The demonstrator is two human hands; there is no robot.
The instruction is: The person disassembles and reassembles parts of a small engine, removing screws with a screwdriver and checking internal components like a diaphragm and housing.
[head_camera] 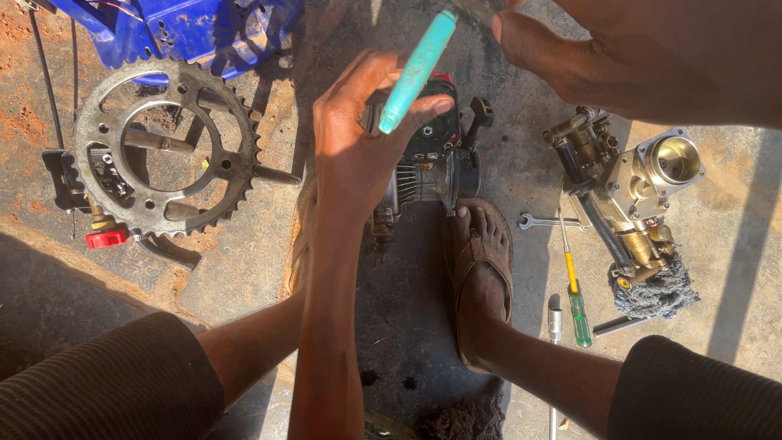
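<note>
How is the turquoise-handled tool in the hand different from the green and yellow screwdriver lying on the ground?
The turquoise-handled tool is held up in the left hand, tilted over the small engine; the green and yellow screwdriver lies flat on the concrete beside a wrench. The turquoise handle is one colour and looks thicker; the screwdriver's is green with a yellow collar. The screwdriver's shaft shows; the held tool's does not. Both have plastic handles.

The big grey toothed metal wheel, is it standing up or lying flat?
Lying flat: the grey toothed metal wheel shows its whole round face, resting on the concrete ground.
</note>
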